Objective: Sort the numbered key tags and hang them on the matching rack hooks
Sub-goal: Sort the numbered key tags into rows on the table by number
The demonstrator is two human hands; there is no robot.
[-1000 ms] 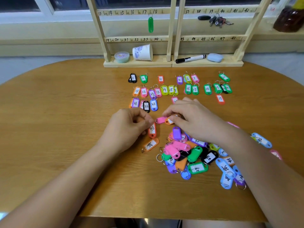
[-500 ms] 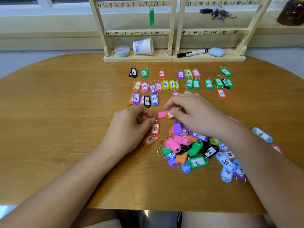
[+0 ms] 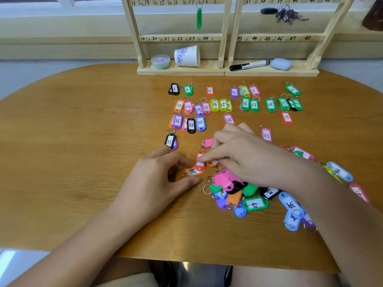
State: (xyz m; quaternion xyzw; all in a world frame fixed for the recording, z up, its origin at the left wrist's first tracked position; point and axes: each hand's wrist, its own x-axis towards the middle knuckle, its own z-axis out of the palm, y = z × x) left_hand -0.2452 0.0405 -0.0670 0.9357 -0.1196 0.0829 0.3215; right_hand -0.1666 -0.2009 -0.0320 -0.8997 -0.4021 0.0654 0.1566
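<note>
- Now the orange tag point(image 3: 193, 171) lies sideways inside my half-curled left hand point(image 3: 161, 179); gripped or not, I can't tell.
- My right hand point(image 3: 238, 158) presses the red tag point(image 3: 200, 165) with one straight finger.

The rack point(image 3: 180, 38) stands at the top centre of the frame on the far edge of the table point(image 3: 83, 162), a cup point(image 3: 187, 55) and a marker point(image 3: 249, 65) on its base, one hanging tag point(image 3: 199, 18) on its top rail and a bunch of keys point(image 3: 288, 14) seemingly behind its right half. Below it, in the upper middle, the sorted tags point(image 3: 214, 104) lie in rows, with tag 31 point(image 3: 170, 141) and tag 37 point(image 3: 266, 135) apart beneath them at left and right. The loose pile point(image 3: 248, 195) lies lower, right of centre, and the left hand point(image 3: 157, 183) and right hand point(image 3: 244, 156) meet between rows and pile
</note>
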